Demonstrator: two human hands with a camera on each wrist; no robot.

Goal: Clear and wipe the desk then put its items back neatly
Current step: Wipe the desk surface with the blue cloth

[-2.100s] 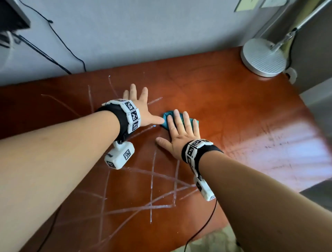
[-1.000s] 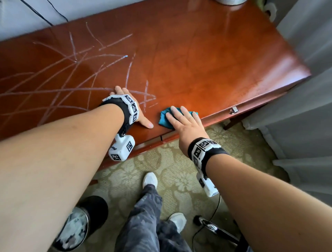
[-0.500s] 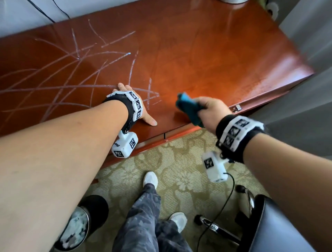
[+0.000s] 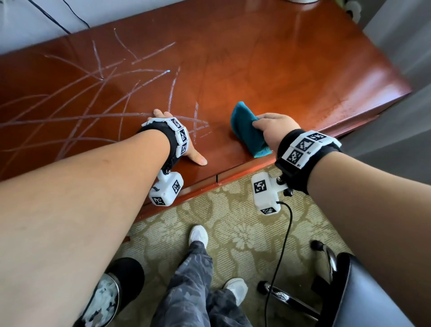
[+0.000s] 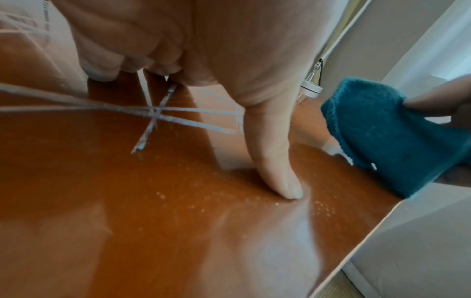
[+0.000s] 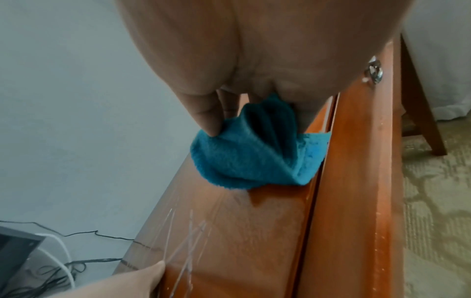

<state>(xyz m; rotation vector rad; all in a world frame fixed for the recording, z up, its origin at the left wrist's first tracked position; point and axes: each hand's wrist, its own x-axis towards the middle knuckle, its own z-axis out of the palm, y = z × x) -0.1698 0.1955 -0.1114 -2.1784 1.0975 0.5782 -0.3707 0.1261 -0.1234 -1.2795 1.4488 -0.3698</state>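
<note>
A glossy red-brown wooden desk (image 4: 268, 58) bears pale chalky scratch lines (image 4: 100, 93) across its left half. My right hand (image 4: 272, 130) grips a bunched teal cloth (image 4: 246, 133), lifted just over the desk's front edge; the cloth (image 6: 244, 157) hangs from thumb and fingers, its lower end close to the wood, and also shows as the teal cloth (image 5: 387, 137). My left hand (image 4: 184, 142) lies flat on the desk near the front edge, thumb (image 5: 275, 161) stretched out, fingers on the marks. Small crumbs (image 5: 193, 199) dot the wood by the thumb.
A lamp base (image 4: 300, 1) sits at the desk's far right corner. Cables (image 4: 58, 18) run down the wall behind. A drawer knob (image 6: 373, 70) is on the desk front. A dark office chair (image 4: 363, 291) stands at lower right, a black bin (image 4: 109, 291) at lower left, on patterned carpet.
My right hand went from pressing the cloth flat at the desk's front edge to gripping it bunched up; it now holds it just over the edge. The left hand stayed put.
</note>
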